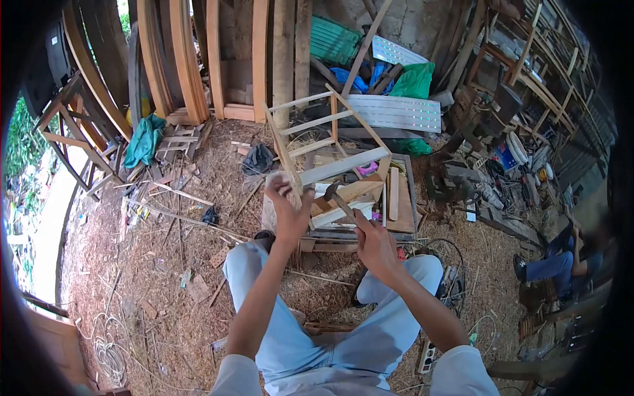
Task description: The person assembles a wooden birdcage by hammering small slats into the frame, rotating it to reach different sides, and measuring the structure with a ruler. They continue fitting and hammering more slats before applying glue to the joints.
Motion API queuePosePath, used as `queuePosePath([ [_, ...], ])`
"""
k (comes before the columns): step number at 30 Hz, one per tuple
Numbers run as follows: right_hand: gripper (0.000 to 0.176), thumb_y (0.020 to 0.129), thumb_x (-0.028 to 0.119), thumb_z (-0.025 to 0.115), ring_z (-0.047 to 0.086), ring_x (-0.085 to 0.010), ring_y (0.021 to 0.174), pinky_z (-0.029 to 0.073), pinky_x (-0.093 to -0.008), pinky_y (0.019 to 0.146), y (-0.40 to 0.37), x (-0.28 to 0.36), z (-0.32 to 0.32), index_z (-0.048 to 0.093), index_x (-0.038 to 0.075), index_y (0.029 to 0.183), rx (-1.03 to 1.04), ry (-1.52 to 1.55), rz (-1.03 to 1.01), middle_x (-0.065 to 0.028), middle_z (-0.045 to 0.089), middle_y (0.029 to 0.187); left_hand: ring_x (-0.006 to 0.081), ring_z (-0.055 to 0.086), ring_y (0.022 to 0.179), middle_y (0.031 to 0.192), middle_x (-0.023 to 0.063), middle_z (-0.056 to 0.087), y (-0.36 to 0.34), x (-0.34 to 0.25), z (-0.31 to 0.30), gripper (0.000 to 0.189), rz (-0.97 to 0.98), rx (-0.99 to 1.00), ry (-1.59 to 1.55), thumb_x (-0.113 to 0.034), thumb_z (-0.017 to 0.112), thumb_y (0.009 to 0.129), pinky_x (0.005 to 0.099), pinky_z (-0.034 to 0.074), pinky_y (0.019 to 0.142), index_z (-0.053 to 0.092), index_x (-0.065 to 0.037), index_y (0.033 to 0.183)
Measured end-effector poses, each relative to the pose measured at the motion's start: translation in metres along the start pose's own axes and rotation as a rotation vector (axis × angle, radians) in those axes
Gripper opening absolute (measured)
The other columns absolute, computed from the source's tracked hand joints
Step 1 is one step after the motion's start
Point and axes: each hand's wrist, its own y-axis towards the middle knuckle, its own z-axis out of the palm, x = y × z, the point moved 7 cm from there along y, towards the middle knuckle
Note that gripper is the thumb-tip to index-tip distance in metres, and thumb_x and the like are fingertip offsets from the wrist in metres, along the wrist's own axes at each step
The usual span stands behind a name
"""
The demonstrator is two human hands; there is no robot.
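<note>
My left hand [290,214] is at the near left corner of a light wooden frame [343,166], its fingers bent and spread apart beside the post. The frame has several crossbars and leans at an angle over a low work table [404,223]. In my right hand [380,251] is a hammer [346,208], gripped by its wooden handle. The dark hammer head is close over the frame's near end, by a wooden board [360,190]. A short wooden strip [394,193] lies on the table to the right.
Wood shavings and scraps cover the ground [165,264]. Curved planks [188,63] stand against the back. A green sack [414,80] and a white perforated panel [396,113] lie behind the table. At the right sits another person [561,264]. A coiled cable [111,353] lies at the lower left.
</note>
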Motion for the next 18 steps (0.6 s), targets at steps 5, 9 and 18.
queuePosePath([
  [5, 0.041, 0.09, 0.008, 0.054, 0.061, -0.0434, 0.069, 0.047, -0.0544, 0.059, -0.003, 0.002, 0.001, 0.048, 0.008, 0.13, 0.0, 0.03, -0.03, -0.022, 0.062, 0.084, 0.0225, 0.059, 0.108, 0.118, 0.0143, 0.059, -0.031, 0.043, 0.005, 0.068, -0.263, 0.299, -0.095, -0.012, 0.083, 0.07, 0.0375, 0.045, 0.098, 0.046, 0.001, 0.126],
  [9, 0.042, 0.089, 0.005, 0.055, 0.061, -0.0434, 0.069, 0.048, -0.0532, 0.059, -0.009, 0.013, 0.006, 0.048, 0.007, 0.13, -0.032, 0.085, -0.07, -0.0223, 0.062, 0.084, 0.0218, 0.061, 0.104, 0.112, 0.0127, 0.063, -0.027, 0.051, 0.008, 0.072, -0.284, 0.393, -0.147, -0.01, 0.085, 0.066, 0.0355, 0.046, 0.096, 0.047, 0.001, 0.126],
  [18, 0.042, 0.089, 0.005, 0.055, 0.06, -0.0406, 0.067, 0.046, -0.0483, 0.057, -0.014, 0.024, 0.007, 0.049, 0.005, 0.131, -0.039, 0.095, -0.09, -0.0206, 0.061, 0.081, 0.0209, 0.057, 0.113, 0.116, 0.0097, 0.061, -0.038, 0.058, 0.013, 0.063, -0.393, 0.411, -0.288, 0.004, 0.083, 0.065, 0.0342, 0.042, 0.101, 0.051, 0.0, 0.119],
])
